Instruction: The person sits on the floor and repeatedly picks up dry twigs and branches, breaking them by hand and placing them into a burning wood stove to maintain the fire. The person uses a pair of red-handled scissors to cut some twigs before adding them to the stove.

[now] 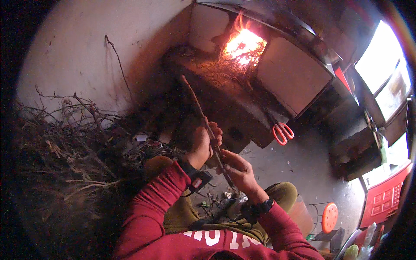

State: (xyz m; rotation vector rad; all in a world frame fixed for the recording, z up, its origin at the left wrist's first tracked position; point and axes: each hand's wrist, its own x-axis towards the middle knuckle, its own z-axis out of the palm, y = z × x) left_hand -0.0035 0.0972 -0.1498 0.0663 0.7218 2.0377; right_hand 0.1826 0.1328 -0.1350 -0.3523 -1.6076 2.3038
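Note:
A long thin wooden stick slants across the middle of the view. My left hand is closed around its middle part. Farther down, my right hand grips the lower part between thumb and fingers. The stick's upper tip points toward a stove opening, where a fire burns over a heap of thin twigs. Orange-handled scissors or tongs lie at the stove's edge, handles outward; their far end is too dark to make out.
Dry branches are piled at the left against the wall, with brushwood below them. Small debris lies on the floor between my legs. At the right stand an orange round-topped stool and a red cabinet.

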